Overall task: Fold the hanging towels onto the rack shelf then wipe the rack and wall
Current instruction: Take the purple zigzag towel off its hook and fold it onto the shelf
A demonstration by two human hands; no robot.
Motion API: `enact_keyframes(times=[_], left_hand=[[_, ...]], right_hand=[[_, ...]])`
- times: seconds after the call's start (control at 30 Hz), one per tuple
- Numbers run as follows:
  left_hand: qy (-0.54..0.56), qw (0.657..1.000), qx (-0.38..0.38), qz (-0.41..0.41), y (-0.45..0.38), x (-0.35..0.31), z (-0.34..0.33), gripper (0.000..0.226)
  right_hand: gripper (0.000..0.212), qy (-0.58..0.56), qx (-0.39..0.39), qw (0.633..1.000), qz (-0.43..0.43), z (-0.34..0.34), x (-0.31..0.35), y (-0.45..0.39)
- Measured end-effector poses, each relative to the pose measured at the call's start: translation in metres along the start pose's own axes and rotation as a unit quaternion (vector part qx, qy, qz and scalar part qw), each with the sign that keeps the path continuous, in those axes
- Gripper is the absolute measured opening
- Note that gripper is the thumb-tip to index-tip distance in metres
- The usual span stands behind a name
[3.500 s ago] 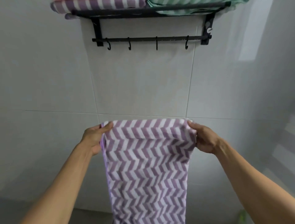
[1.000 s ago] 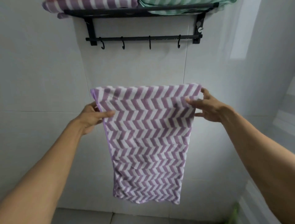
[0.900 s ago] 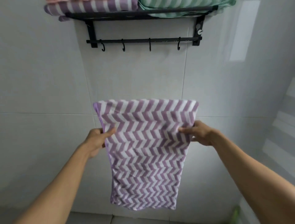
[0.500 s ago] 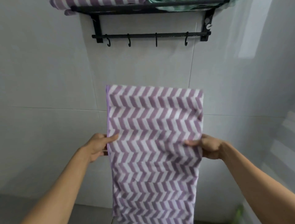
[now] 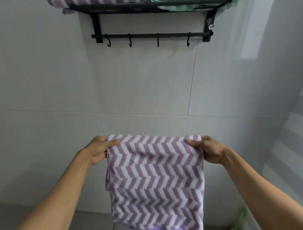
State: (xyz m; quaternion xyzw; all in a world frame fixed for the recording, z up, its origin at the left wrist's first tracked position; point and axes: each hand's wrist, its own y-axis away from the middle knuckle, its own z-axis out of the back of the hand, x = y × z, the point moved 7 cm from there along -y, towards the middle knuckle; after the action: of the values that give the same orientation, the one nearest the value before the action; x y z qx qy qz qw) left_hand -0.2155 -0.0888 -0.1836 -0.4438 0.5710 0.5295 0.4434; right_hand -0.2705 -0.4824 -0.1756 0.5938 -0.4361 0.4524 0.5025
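A purple-and-white chevron towel [image 5: 155, 177] hangs folded in front of me, its top fold held level. My left hand [image 5: 100, 150] pinches the top left corner, thumb lying over the front. My right hand [image 5: 207, 150] pinches the top right corner the same way. High on the tiled wall [image 5: 139, 85] is a black rack [image 5: 147, 9] with a shelf. A folded purple striped towel [image 5: 91, 2] lies on its left part and a folded green towel [image 5: 180, 5] on its right part.
Under the shelf runs a black bar [image 5: 151, 35] with several bare hooks. A side wall [image 5: 278, 82] closes the space on the right. A blurred green object [image 5: 241, 218] sits low at the right, and floor tile shows at the bottom left.
The upper half of the towel has dropped over, so it now hangs doubled and shorter. Both hands now sit at the new top fold, slightly lower in view.
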Motion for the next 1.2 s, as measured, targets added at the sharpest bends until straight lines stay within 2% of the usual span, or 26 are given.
enact_keyframes(times=[0.07, 0.1, 0.2, 0.23, 0.33, 0.43, 0.53, 0.63, 0.7, 0.77, 0.83, 0.87, 0.93, 1.0, 1.1, 1.2], left_hand=[[0.002, 0.999, -0.045, 0.011, 0.003, 0.004, 0.004, 0.043], [0.028, 0.997, -0.068, 0.007, 0.003, 0.001, 0.006, 0.049], [0.065, 0.993, -0.084, -0.042, 0.002, -0.025, 0.003, 0.088], [0.050, 0.994, -0.082, -0.056, 0.002, -0.035, -0.001, 0.093], [0.042, 0.987, -0.115, -0.104, 0.002, -0.065, -0.004, 0.079], [0.096, 0.978, -0.100, -0.155, 0.004, -0.090, -0.006, 0.078], [0.021, 0.985, -0.094, -0.146, 0.004, -0.087, -0.008, 0.074], [0.040, 0.980, -0.144, -0.134, 0.003, -0.082, -0.001, 0.068], [0.048, 0.977, -0.164, -0.128, 0.002, -0.084, 0.001, 0.063], [0.048, 0.976, -0.171, -0.127, 0.001, -0.088, -0.001, 0.059], [0.041, 0.979, -0.158, -0.124, 0.002, -0.090, -0.003, 0.056], [0.031, 0.982, -0.143, -0.120, 0.002, -0.090, -0.004, 0.055], [-0.005, 0.990, -0.094, -0.110, 0.003, -0.088, -0.006, 0.056], [-0.047, 0.992, -0.066, -0.099, 0.000, -0.082, -0.004, 0.053], [-0.069, 0.985, -0.111, -0.110, -0.001, -0.073, 0.004, 0.044], [-0.066, 0.979, -0.157, -0.116, 0.000, -0.066, 0.009, 0.048]], right_hand=[[0.063, 0.019, -0.012, 1.000, 0.004, 0.004, 0.003, 0.003], [0.059, 0.010, -0.029, 0.999, 0.010, 0.006, 0.007, 0.003], [0.045, -0.019, -0.072, 0.997, 0.024, 0.006, 0.025, 0.001], [0.038, -0.005, -0.081, 0.996, 0.026, 0.007, 0.032, -0.001], [0.022, 0.012, -0.113, 0.993, 0.039, 0.011, 0.054, -0.003], [0.034, 0.005, -0.138, 0.988, 0.062, 0.015, 0.076, -0.004], [0.051, 0.041, -0.166, 0.982, 0.074, 0.021, 0.087, -0.005], [0.039, -0.002, -0.199, 0.974, 0.105, 0.025, 0.094, -0.010], [0.038, -0.015, -0.211, 0.970, 0.119, 0.022, 0.099, -0.012], [0.036, -0.001, -0.194, 0.973, 0.123, 0.019, 0.103, -0.014], [0.022, 0.022, -0.137, 0.984, 0.108, 0.017, 0.100, -0.013], [0.022, 0.030, -0.112, 0.988, 0.100, 0.016, 0.098, -0.011], [0.036, 0.058, -0.094, 0.990, 0.091, 0.015, 0.094, -0.006], [0.035, 0.079, -0.110, 0.986, 0.098, 0.018, 0.091, -0.006], [0.026, 0.115, -0.129, 0.981, 0.085, 0.020, 0.085, -0.008], [0.022, 0.103, -0.136, 0.981, 0.089, 0.019, 0.077, -0.009]])
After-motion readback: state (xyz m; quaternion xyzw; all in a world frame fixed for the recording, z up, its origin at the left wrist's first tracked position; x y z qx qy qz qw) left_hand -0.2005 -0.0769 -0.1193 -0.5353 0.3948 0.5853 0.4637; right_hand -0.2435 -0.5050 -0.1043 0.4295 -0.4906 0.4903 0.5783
